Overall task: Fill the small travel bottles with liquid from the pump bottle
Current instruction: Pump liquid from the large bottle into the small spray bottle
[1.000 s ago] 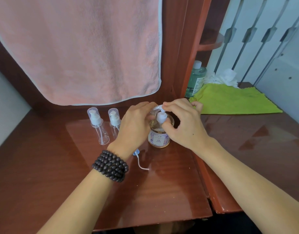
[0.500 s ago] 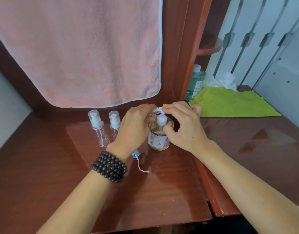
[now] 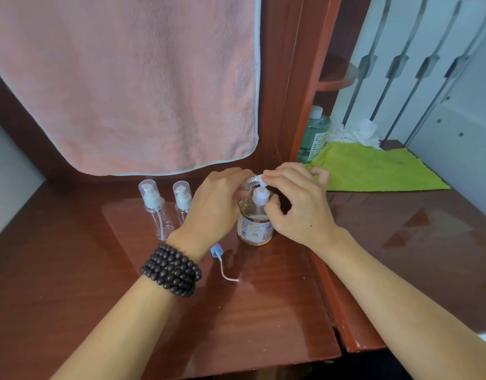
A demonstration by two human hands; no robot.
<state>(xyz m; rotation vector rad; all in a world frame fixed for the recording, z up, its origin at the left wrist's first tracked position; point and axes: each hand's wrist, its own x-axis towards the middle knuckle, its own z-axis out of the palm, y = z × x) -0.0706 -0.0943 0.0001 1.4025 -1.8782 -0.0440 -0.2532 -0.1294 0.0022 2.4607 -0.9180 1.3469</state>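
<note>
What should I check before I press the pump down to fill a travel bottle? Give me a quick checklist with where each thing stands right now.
1. Pump bottle upright on the table: ok.
2. Right hand on the pump head: ok, its fingers hold the nozzle.
3. Left hand steadying the bottle: cannot tell; it reaches to the bottle's top, and what it holds is hidden.
4. Open travel bottle under the nozzle: cannot tell; nothing shows there.
5. Two travel bottles opened: not ok, both stand capped at the left.
6. Loose blue pump with tube off the table: not ok, it lies by the left wrist.
</note>
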